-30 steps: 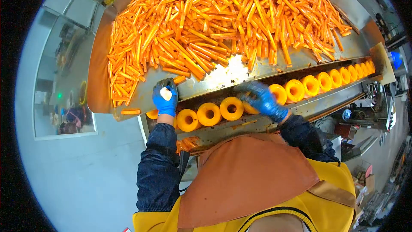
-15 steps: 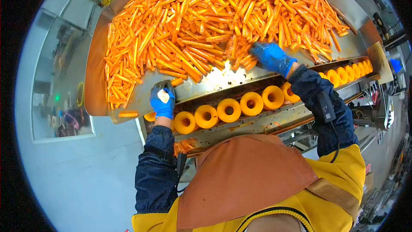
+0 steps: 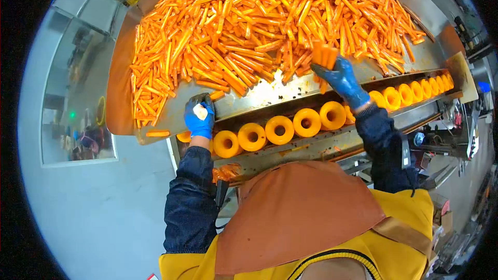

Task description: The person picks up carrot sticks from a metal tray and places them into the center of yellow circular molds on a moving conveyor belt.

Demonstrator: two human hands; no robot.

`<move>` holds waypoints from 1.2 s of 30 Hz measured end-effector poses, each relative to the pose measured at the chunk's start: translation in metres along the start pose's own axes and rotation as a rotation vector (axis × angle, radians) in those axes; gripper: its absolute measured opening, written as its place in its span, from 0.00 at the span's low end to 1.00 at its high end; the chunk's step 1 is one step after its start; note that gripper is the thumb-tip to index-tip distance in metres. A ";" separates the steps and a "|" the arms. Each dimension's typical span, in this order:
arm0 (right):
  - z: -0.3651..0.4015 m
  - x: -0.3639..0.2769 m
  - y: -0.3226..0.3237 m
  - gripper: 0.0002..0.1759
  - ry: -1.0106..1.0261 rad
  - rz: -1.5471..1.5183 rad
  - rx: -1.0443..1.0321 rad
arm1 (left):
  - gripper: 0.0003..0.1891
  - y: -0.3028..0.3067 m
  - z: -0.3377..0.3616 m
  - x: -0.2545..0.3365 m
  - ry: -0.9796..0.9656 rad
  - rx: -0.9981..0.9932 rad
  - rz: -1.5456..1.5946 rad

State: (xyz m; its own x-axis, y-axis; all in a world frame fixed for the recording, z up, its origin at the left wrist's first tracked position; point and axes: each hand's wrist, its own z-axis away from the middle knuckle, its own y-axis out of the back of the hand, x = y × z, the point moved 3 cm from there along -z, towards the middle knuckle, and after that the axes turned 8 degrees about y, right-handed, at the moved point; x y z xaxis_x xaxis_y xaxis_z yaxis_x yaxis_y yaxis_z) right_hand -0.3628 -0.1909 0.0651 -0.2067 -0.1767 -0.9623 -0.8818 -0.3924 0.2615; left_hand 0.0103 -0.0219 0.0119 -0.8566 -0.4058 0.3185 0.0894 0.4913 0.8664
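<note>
My right hand (image 3: 343, 79), in a blue glove, is closed around a small bunch of short orange sticks (image 3: 324, 56) and raised just in front of the pile. My left hand (image 3: 199, 114), also gloved in blue with dark, stained fingers, is curled at the tray's front edge. An orange stick (image 3: 217, 95) pokes out beside its fingertips, and its grip is partly hidden. A pale patch shows on the back of that glove. Beyond both hands lies a big heap of glossy orange sticks (image 3: 249, 26) on a metal tray (image 3: 181, 105).
Below the tray's edge runs a row of yellow ring-shaped cups (image 3: 279, 129) with dark holes. A loose stick (image 3: 157, 134) lies at the tray's left corner. Orange scraps (image 3: 226, 172) sit under the row. A windowed wall (image 3: 78, 98) stands at left.
My right hand has come out of the heap's front edge with a bunch of orange sticks, lifting and turning slightly. My left hand has stayed in nearly the same place.
</note>
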 end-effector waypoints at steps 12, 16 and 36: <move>0.113 0.052 -0.045 0.17 0.261 -0.023 0.211 | 0.07 -0.002 -0.001 0.000 0.008 0.011 -0.017; 0.117 0.052 -0.083 0.16 -0.144 -0.273 -0.003 | 0.08 0.002 -0.001 0.003 0.036 -0.014 -0.032; 0.055 -0.009 -0.037 0.23 0.503 0.556 0.009 | 0.08 0.004 -0.002 0.004 -0.005 0.025 0.015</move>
State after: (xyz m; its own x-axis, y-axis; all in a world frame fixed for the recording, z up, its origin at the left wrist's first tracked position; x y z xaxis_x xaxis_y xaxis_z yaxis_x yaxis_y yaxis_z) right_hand -0.3517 -0.1251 0.0605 -0.4063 -0.7388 -0.5377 -0.7076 -0.1180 0.6967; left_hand 0.0088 -0.0231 0.0176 -0.8576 -0.3945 0.3299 0.0898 0.5167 0.8514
